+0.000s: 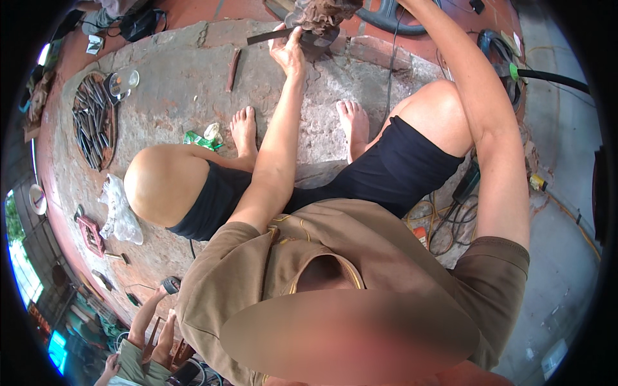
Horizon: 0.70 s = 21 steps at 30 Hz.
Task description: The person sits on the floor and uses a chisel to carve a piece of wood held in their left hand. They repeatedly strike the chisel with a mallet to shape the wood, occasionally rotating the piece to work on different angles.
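Note:
My left hand [290, 56] is closed around a dark flat strip [262, 37], its thumb pressed against it. The strip sticks out to the left of my fingers. Close against that hand is a dark brown, lumpy piece [324, 16] with a carved-looking surface, cut off by the top edge; its kind cannot be made out. My right forearm [444, 42] stretches to the top edge, and the right hand lies beyond the picture. A brown stick [232, 69] lies on the stone floor left of my left hand.
On the left stand a round basket [111, 148] of dark rods and a clear cup [131, 78]. A plastic bag [122, 215] and red crate [90, 236] lie lower. A green wrapper [196, 138] is by my foot. Cords [444, 222] coil at right. Another person's hand [161, 293] shows lower left.

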{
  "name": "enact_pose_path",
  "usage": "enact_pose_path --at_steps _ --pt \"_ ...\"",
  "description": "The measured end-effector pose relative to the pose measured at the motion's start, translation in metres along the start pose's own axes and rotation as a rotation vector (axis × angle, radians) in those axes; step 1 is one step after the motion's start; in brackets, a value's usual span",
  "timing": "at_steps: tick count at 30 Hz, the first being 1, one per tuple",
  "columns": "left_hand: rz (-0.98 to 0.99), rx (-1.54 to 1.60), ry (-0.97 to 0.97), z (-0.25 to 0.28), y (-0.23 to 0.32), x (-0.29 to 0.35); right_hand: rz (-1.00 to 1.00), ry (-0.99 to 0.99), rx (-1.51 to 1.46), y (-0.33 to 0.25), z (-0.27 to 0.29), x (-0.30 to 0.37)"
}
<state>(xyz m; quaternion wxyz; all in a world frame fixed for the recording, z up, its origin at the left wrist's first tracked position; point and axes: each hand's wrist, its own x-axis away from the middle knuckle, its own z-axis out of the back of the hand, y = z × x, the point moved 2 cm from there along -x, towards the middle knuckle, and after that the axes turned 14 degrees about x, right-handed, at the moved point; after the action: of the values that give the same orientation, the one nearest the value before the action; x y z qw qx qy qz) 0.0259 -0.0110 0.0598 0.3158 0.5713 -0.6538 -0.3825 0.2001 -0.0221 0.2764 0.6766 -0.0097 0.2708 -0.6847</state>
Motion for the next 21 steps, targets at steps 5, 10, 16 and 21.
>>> enact_pose_path --at_steps 5,10,16,21 --pt "0.057 0.209 0.019 -0.003 -0.002 0.019 -0.041 -0.023 -0.026 0.004 -0.004 -0.001" --pt "-0.012 -0.063 0.092 0.004 0.002 -0.002 0.004 0.003 -0.023 -0.004 -0.003 -0.001" --pt "-0.063 0.045 0.261 0.008 -0.009 -0.001 -0.024 0.001 -0.013 -0.002 -0.002 0.000" --pt "-0.113 -0.079 0.216 0.011 -0.002 0.001 -0.037 0.001 0.014 -0.007 -0.001 0.002"
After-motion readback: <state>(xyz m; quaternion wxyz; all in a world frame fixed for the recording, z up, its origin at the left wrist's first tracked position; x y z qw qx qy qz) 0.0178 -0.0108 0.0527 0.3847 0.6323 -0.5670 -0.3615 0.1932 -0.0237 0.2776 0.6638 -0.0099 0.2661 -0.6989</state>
